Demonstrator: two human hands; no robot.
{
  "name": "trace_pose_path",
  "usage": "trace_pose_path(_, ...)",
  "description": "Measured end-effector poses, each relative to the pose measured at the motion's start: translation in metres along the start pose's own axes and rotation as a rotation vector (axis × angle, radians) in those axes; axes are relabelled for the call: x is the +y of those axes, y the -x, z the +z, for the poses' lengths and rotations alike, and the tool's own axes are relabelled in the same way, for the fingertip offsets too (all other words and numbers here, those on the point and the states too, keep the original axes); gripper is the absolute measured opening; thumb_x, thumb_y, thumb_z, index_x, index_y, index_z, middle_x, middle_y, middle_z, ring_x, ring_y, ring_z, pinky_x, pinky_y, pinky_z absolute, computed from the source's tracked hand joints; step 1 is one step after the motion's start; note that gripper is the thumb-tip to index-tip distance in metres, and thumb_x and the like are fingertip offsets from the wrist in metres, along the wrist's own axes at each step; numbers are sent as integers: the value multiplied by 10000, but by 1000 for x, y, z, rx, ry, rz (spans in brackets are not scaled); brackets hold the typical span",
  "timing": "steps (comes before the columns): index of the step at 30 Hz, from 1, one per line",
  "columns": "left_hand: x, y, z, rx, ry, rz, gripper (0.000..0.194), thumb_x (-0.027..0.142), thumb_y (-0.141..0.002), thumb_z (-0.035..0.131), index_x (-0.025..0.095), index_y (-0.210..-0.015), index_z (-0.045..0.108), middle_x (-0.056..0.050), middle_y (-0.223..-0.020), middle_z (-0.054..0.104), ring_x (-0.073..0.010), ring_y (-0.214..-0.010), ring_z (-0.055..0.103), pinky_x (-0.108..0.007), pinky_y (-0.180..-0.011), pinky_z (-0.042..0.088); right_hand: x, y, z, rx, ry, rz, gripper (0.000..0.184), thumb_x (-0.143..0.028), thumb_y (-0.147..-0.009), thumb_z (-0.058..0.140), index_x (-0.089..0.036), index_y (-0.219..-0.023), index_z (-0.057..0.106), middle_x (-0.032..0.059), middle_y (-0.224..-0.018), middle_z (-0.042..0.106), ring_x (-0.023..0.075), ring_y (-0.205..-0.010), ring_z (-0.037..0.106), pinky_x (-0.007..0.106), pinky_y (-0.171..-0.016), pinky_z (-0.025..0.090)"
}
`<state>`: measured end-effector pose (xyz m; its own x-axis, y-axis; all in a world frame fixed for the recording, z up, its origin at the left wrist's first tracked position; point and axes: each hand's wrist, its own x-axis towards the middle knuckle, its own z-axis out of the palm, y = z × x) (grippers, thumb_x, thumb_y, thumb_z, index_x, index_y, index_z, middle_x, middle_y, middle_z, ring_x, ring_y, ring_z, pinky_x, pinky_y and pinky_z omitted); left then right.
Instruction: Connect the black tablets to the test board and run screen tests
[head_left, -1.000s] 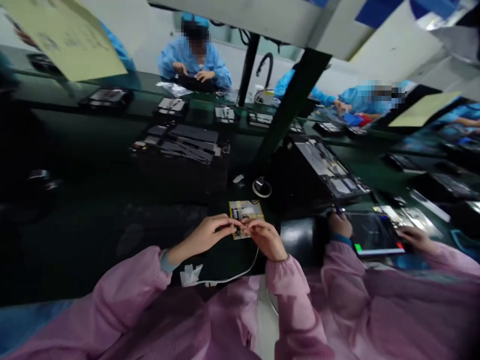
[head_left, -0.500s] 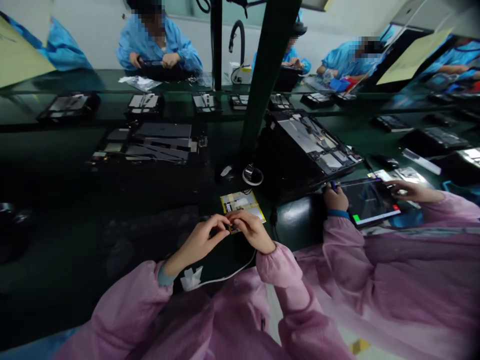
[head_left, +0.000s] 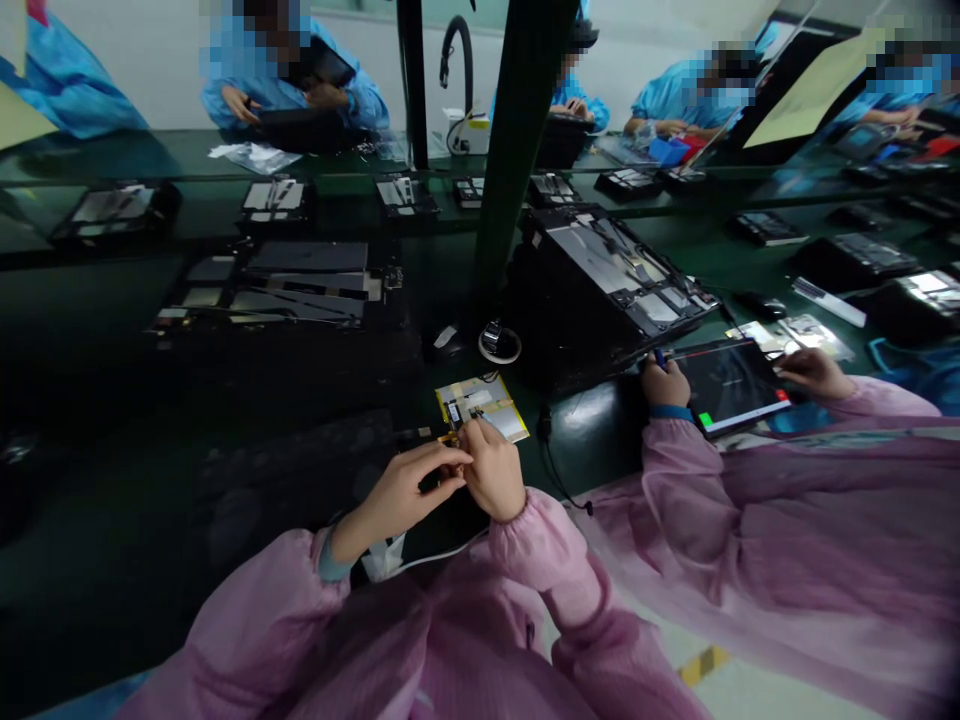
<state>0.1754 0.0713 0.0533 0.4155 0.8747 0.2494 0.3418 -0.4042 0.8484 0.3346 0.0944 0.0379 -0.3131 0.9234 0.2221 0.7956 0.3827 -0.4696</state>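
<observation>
My left hand point(head_left: 411, 492) and my right hand point(head_left: 491, 468) meet over the near part of the bench, their fingertips close together. The left thumb and fingers are pinched on something small that I cannot make out. My right fingers are curled closed, and what they grip is mostly hidden. Just beyond my fingers lies a flat silver battery pack point(head_left: 504, 412) with yellow edges and tan tape; my right hand covers its near left corner. A white cable point(head_left: 442, 556) with a wrapped end runs below my wrists.
To the left sits a stack of tablet housings point(head_left: 307, 262); another stack point(head_left: 600, 260) stands behind at right. A dark post point(head_left: 517, 130) rises mid-bench. Beside a mouse point(head_left: 448, 340) is a round white-rimmed object point(head_left: 499, 345). At right a co-worker's hands hold a lit tablet point(head_left: 731, 385).
My right hand has turned and come slightly nearer to me, its fingers now curled downward. My left hand has moved slightly down. Across the bench, a person has raised a dark panel.
</observation>
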Motion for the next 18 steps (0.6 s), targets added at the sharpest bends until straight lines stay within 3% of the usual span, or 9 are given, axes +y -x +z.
trace_pose_path(3,-3,1,0,36,-18,-5,91,201,-904,574,215,-935,658,-12,-894,691,-136,-837,646,-255,-784,503,2,2,-4,-25,-34,26,87,-147,-878,494,-194,-829,549,43,-806,591,168,-687,537,258,-581,368)
trace_pose_path(7,-8,-1,1,101,-56,-54,114,221,-922,542,216,-929,656,-19,-914,703,-152,-861,659,-276,-810,510,8,1,-18,-179,-426,-68,153,-166,-839,555,-198,-986,581,24,-921,628,134,-701,558,238,-633,431)
trace_pose_path(9,-9,-3,1,88,-63,-72,122,243,-925,536,218,-929,655,-18,-912,706,-156,-849,663,-279,-800,516,12,1,-24,-243,-584,-63,112,-242,-875,561,-201,-971,602,4,-870,633,115,-667,547,227,-623,430)
trace_pose_path(13,-7,-3,0,39,-45,-127,136,295,-914,552,229,-988,645,-21,-968,710,-169,-887,665,-292,-824,518,19,2,-22,-229,-698,63,206,-363,-911,559,-187,-822,619,-20,-676,588,98,-590,519,213,-562,387)
trace_pose_path(18,-6,1,-7,-62,115,-145,399,318,-863,630,224,-1236,525,-46,-1065,707,-199,-1028,649,-337,-948,472,29,9,-10,-297,-955,233,301,-478,-893,560,-194,-796,551,-77,-523,484,64,-415,435,190,-438,312)
